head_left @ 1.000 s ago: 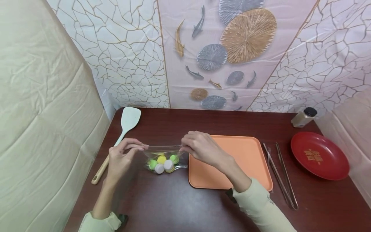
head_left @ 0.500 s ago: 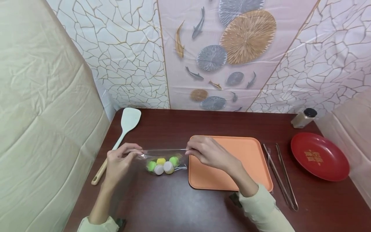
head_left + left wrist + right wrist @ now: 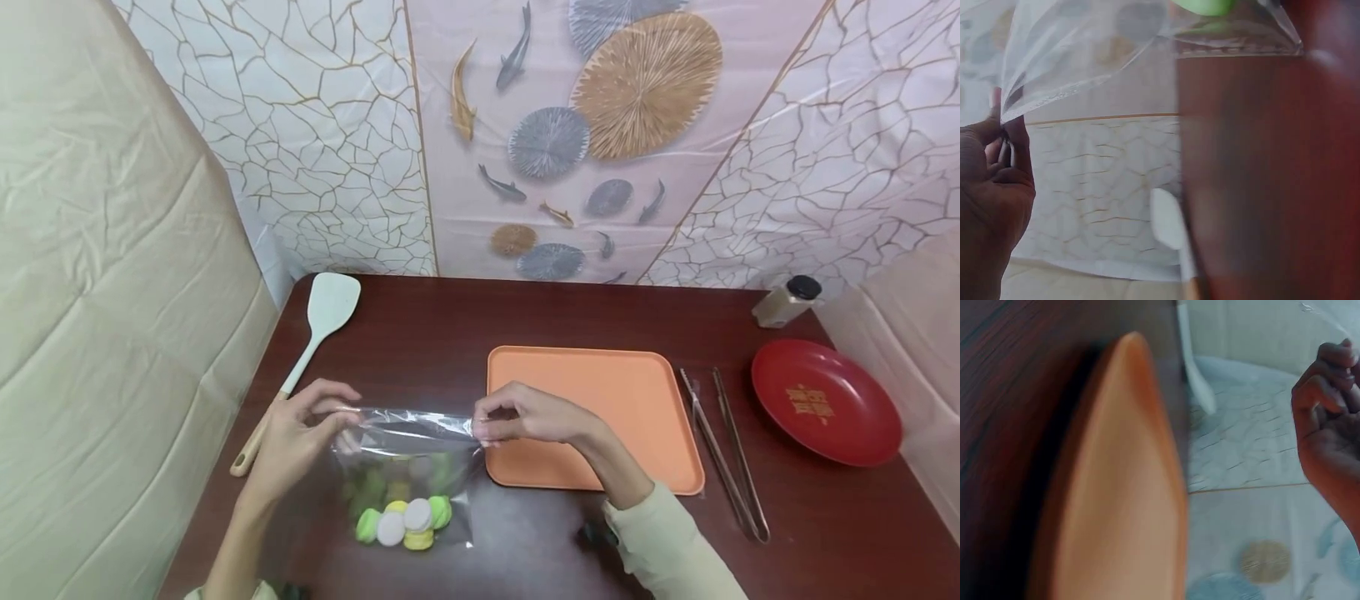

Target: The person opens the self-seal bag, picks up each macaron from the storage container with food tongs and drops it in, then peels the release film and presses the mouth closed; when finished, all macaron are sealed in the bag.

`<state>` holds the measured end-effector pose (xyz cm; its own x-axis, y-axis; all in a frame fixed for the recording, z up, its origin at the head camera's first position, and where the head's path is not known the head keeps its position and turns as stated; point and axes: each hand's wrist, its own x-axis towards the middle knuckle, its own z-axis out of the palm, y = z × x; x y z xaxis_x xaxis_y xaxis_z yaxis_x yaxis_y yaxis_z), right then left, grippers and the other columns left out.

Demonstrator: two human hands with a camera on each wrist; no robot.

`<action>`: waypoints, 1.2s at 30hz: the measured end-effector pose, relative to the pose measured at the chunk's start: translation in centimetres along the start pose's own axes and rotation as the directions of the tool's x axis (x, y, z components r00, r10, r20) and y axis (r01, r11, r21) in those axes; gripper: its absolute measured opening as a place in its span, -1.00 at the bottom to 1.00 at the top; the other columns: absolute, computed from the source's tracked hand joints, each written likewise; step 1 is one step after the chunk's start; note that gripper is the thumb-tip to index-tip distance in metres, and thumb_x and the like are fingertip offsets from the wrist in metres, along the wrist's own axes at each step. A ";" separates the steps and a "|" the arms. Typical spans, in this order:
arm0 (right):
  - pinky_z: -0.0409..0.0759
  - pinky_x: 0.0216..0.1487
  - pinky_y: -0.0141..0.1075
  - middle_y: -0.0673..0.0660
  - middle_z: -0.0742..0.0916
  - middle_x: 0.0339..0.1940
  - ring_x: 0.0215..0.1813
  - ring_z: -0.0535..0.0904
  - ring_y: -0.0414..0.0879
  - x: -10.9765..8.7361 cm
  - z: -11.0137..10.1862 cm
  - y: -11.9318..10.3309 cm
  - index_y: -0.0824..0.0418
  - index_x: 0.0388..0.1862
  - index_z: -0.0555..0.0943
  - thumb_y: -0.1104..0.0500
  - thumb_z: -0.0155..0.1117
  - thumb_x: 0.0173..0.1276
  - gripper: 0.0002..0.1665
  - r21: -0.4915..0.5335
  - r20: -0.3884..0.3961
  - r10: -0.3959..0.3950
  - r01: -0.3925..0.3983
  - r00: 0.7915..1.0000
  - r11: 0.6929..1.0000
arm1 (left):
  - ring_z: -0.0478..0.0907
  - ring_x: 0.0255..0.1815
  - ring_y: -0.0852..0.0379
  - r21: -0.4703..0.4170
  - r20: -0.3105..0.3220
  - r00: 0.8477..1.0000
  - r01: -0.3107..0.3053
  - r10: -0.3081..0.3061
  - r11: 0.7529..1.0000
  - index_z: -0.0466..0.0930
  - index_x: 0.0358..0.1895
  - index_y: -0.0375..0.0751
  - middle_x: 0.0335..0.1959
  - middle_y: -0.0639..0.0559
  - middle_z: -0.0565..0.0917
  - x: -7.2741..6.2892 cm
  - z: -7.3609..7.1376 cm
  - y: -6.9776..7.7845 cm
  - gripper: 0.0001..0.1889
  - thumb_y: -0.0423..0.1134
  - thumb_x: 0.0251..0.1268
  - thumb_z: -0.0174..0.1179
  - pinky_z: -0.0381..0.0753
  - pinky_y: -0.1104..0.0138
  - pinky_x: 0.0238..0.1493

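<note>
A clear plastic bag (image 3: 431, 437) hangs between my two hands, its top edge stretched from side to side. Several green, yellow and pale macarons (image 3: 417, 514) are gathered at its bottom. With thumb and fingers my left hand (image 3: 296, 437) pinches the bag's left top corner. The left wrist view also shows this hand (image 3: 997, 181), pinching the film with a green macaron (image 3: 1207, 5) at the upper edge. My right hand (image 3: 536, 414) pinches the right top corner, beside the tray's left edge. Only part of that hand (image 3: 1329, 412) appears in the right wrist view.
An orange tray (image 3: 592, 425) lies to the right, with metal tongs (image 3: 723, 458) beside it. Farther right are a red plate (image 3: 855, 417) and a black-lidded jar (image 3: 786, 302). A pale spatula (image 3: 332, 307) with a wooden handle lies at the left, partly behind my left hand.
Both hands have moved toward my body with the bag. More of the bag's height shows now, and the macarons sit lower in the head view.
</note>
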<state>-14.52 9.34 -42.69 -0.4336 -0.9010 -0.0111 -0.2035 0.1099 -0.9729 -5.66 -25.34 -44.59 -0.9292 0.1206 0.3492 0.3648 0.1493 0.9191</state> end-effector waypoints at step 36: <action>0.33 0.20 0.04 0.16 0.71 -0.13 0.14 0.40 0.24 8.6 -4.4 7.2 0.14 -0.53 0.66 0.14 0.51 0.50 -0.64 -0.596 -0.559 0.251 -0.593 0.790 0.541 | 0.68 -0.07 0.05 0.625 0.167 0.972 0.023 -0.163 0.780 0.76 0.23 -0.32 -0.09 -0.05 0.71 7.4 -1.3 -17.1 -0.60 -0.52 0.55 -0.01 0.69 0.11 0.00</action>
<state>-23.61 4.26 -48.81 -0.8843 -0.4500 -0.1241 -0.3761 0.8444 -0.3815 -18.89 -28.23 -57.47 -0.9532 0.2568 0.1595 0.2996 0.7326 0.6111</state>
